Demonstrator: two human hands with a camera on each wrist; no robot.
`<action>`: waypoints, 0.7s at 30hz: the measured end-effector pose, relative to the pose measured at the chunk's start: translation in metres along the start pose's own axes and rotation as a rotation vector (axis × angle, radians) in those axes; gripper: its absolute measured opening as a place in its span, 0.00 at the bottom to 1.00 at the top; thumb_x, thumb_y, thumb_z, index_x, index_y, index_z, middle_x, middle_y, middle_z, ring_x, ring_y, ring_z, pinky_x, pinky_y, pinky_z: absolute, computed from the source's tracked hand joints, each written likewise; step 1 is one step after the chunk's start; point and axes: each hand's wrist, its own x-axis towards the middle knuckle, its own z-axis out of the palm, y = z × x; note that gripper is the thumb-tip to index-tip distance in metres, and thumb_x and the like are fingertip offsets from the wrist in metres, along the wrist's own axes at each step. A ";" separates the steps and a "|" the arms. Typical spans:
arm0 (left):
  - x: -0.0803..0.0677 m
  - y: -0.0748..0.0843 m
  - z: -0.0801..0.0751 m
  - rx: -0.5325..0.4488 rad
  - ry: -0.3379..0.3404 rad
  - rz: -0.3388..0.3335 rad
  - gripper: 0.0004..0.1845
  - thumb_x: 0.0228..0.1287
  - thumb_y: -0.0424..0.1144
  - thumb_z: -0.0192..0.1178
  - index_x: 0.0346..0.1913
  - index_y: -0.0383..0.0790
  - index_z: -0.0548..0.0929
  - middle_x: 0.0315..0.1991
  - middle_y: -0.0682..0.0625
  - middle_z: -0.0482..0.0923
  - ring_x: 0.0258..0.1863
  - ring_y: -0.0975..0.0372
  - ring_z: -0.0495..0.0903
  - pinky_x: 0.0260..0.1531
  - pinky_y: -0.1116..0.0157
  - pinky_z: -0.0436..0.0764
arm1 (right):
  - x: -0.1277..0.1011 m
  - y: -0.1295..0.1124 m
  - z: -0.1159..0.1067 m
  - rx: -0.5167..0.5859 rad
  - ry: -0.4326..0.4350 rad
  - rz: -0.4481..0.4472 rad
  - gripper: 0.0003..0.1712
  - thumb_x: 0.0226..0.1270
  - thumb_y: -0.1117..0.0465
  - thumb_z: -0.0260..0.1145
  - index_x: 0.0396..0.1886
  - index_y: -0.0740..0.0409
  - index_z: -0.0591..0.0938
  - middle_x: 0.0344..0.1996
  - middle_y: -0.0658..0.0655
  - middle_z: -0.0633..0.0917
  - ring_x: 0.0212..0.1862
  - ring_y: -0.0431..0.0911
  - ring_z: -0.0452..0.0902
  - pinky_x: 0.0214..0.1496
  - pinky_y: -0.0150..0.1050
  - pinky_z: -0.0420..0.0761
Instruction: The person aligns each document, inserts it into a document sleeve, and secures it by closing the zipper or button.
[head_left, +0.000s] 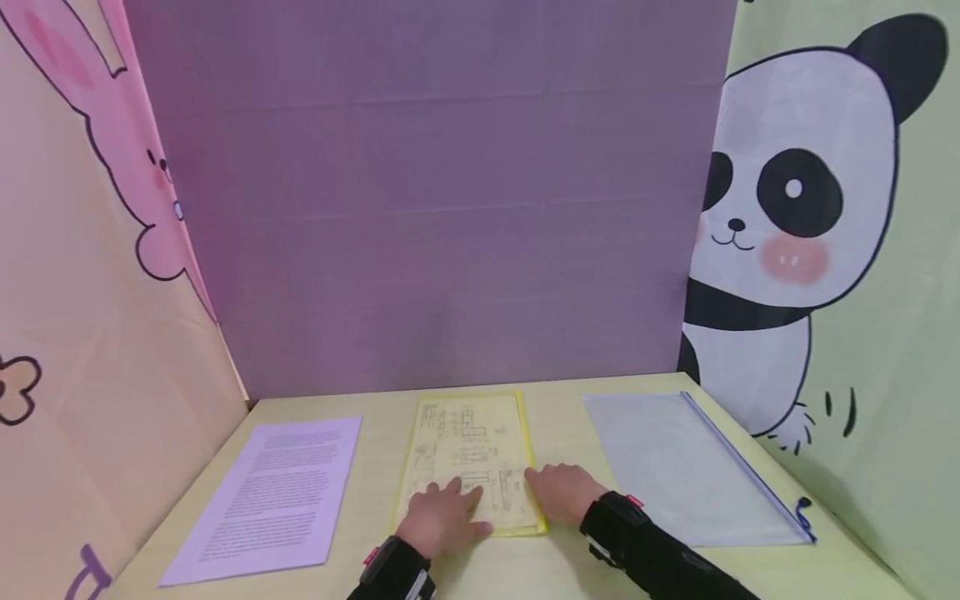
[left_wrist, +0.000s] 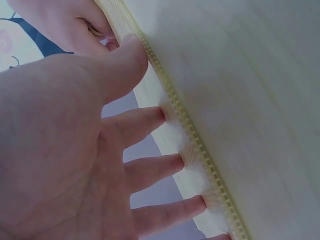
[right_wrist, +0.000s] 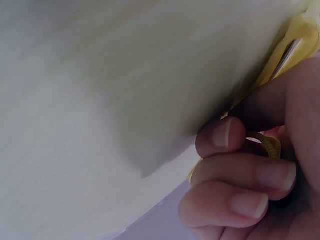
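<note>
A yellow-edged clear zip document bag [head_left: 524, 429] lies in the middle of the table, with a sheet of printed drawings [head_left: 476, 454] showing through it. My left hand [head_left: 442, 518] rests on its near part, fingers spread and fairly straight. In the left wrist view the fingertips press the bag's film beside a ribbed yellow zipper [left_wrist: 192, 135], and the thumb lies at the zipper. At the bag's right edge is my right hand [head_left: 564, 492]. Its fingers [right_wrist: 227, 200] curl and pinch the yellow zipper there; a small yellow loop [right_wrist: 272, 146] shows between them.
On the left lies a purple sheet of printed text [head_left: 277, 492]. A clear bag with a blue zipper edge [head_left: 738, 458] lies on the right, a blue pull [head_left: 804, 512] at its corner. A purple panel [head_left: 450, 208] stands behind the table [head_left: 382, 467]; cartoon-printed walls flank it.
</note>
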 end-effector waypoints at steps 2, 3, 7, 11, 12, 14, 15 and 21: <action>0.001 0.000 0.000 0.002 -0.004 -0.002 0.33 0.67 0.62 0.60 0.70 0.52 0.77 0.70 0.40 0.71 0.66 0.37 0.69 0.60 0.37 0.70 | -0.001 0.001 0.000 0.007 -0.004 -0.006 0.05 0.69 0.62 0.64 0.41 0.56 0.78 0.26 0.57 0.79 0.27 0.51 0.76 0.33 0.49 0.82; 0.001 0.000 0.000 0.007 -0.003 -0.001 0.33 0.67 0.62 0.60 0.70 0.52 0.77 0.70 0.40 0.71 0.66 0.37 0.69 0.60 0.37 0.70 | -0.002 0.001 -0.001 0.010 -0.002 -0.009 0.05 0.68 0.62 0.64 0.41 0.56 0.78 0.26 0.57 0.79 0.27 0.51 0.77 0.33 0.49 0.82; 0.001 0.000 0.001 0.017 0.006 0.003 0.33 0.66 0.63 0.60 0.70 0.52 0.76 0.70 0.40 0.71 0.65 0.37 0.70 0.60 0.38 0.70 | -0.005 0.000 -0.002 0.011 -0.004 -0.018 0.06 0.67 0.62 0.65 0.41 0.55 0.78 0.26 0.56 0.79 0.27 0.51 0.77 0.33 0.49 0.81; 0.000 0.000 0.000 0.006 0.012 0.005 0.33 0.66 0.62 0.61 0.70 0.52 0.77 0.70 0.39 0.71 0.65 0.37 0.70 0.59 0.38 0.71 | -0.007 -0.001 -0.002 0.008 -0.024 -0.020 0.06 0.67 0.61 0.65 0.42 0.55 0.79 0.25 0.55 0.78 0.26 0.49 0.74 0.32 0.47 0.79; 0.000 0.000 0.000 0.002 0.012 0.006 0.33 0.66 0.62 0.61 0.70 0.52 0.77 0.70 0.39 0.71 0.65 0.37 0.70 0.59 0.38 0.71 | -0.008 -0.001 -0.002 0.008 -0.032 -0.018 0.06 0.67 0.61 0.66 0.42 0.55 0.79 0.25 0.55 0.78 0.25 0.49 0.73 0.31 0.47 0.79; -0.001 0.000 0.000 -0.009 0.011 0.005 0.33 0.66 0.61 0.61 0.70 0.51 0.77 0.70 0.39 0.71 0.65 0.37 0.70 0.60 0.38 0.70 | -0.009 -0.001 -0.001 0.004 -0.039 -0.020 0.06 0.68 0.61 0.66 0.41 0.54 0.78 0.24 0.54 0.78 0.25 0.48 0.72 0.31 0.46 0.78; -0.001 0.000 0.000 -0.010 0.011 0.006 0.33 0.66 0.61 0.61 0.70 0.51 0.77 0.70 0.39 0.71 0.65 0.37 0.70 0.60 0.38 0.70 | -0.009 -0.002 -0.001 0.004 -0.039 -0.022 0.06 0.67 0.61 0.66 0.42 0.54 0.78 0.24 0.55 0.78 0.25 0.48 0.72 0.31 0.46 0.78; -0.002 0.001 0.000 -0.010 0.007 -0.001 0.33 0.66 0.61 0.61 0.70 0.51 0.77 0.70 0.39 0.71 0.65 0.37 0.69 0.60 0.38 0.70 | -0.012 -0.003 0.001 0.008 -0.045 -0.026 0.07 0.67 0.60 0.67 0.43 0.53 0.79 0.24 0.54 0.77 0.25 0.48 0.71 0.31 0.45 0.78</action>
